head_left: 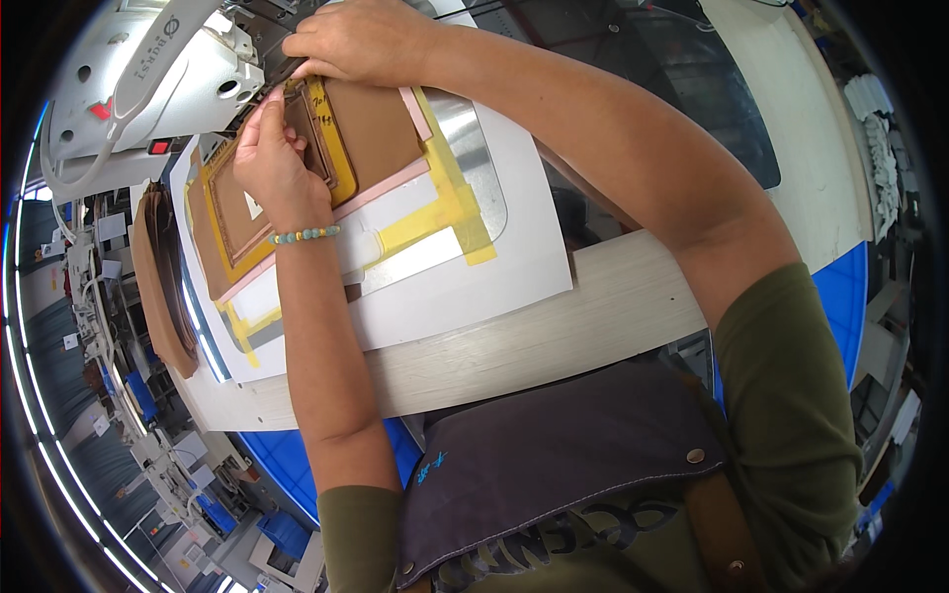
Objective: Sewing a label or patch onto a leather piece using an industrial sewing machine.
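My left hand [277, 163], with a beaded bracelet at its wrist, is over a yellow-edged frame [339, 163] on brown sheet material [381, 133]. Its thumb and forefinger are pinched together beside the sewing machine head [173, 79]; what they hold, if anything, is too small to make out. From the right, my right hand [366, 44] reaches across above the brown material. Its fingers are bent together close to the machine head, and their tips hide whatever is between them. Pink edging [386, 188] shows along the brown material, with yellow tape [455, 208] beside it.
A white sheet [524, 237] and a metal plate [484, 163] lie beneath the work on the pale table [633, 296]. Brown pieces [158, 287] hang at the left edge. A dark glossy panel [682, 99] covers the right side. Machines stand beyond at left.
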Demonstrator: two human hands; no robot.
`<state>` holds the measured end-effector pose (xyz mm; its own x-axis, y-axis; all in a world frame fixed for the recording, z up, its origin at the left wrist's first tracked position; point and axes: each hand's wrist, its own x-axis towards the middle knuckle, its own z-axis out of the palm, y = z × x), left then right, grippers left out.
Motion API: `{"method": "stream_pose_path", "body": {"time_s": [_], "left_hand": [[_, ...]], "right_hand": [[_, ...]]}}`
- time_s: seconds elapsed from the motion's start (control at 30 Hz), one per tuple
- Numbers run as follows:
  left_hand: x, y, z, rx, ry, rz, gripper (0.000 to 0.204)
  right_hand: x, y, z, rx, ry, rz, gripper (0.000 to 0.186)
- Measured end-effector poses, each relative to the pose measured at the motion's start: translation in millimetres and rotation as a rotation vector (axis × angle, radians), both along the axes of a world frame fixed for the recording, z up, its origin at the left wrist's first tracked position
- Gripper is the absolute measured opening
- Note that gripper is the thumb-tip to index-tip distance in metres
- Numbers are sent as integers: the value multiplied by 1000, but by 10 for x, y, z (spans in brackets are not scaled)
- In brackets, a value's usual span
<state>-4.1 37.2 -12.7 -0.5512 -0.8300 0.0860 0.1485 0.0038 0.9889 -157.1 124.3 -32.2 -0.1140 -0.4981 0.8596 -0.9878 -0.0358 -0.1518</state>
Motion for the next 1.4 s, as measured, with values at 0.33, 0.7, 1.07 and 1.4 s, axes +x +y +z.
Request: {"method": "stream_pose_path", "body": {"time_s": [0.33, 0.7, 1.07, 1.4], "left_hand": [[16, 37, 47, 26, 9, 7, 13], [0, 24, 44, 10, -30, 9, 17], [151, 165, 45, -38, 11, -11, 14], [291, 322, 56, -203, 29, -124, 5]], "right_hand": [[65, -13, 3, 24, 1, -21, 14], [70, -101, -3, 276, 3, -116, 28], [15, 69, -30, 20, -58, -34, 10], [-25, -60, -24, 324, -141, -82, 24]]}}
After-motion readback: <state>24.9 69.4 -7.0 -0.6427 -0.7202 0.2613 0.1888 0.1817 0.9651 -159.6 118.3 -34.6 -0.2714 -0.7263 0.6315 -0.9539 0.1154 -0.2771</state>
